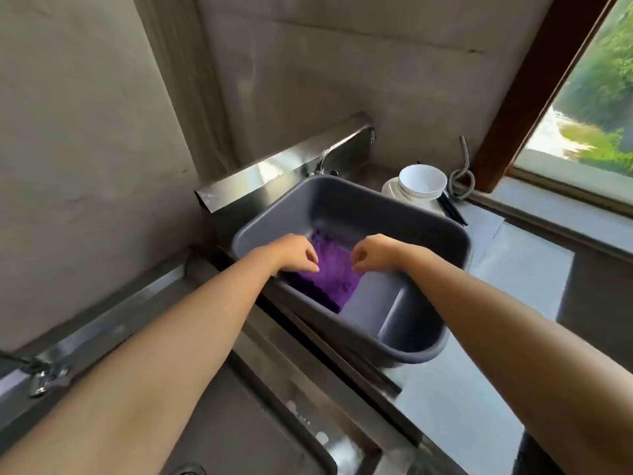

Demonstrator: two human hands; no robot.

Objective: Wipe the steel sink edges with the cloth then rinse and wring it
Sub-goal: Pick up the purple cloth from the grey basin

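Centre frame: left hand [298,252] and right hand [373,253], fingers curled, pinching purple cloth [329,281] inside grey tub [346,207]. Stacked white bowls [423,181] beyond tub, upper right; steel sink [267,399] lower left.

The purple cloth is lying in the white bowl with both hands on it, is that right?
Not quite. In the head view the purple cloth lies in the grey tub, not in the white bowl, which stands behind the tub. The rest holds: the left hand and the right hand are both on the cloth.
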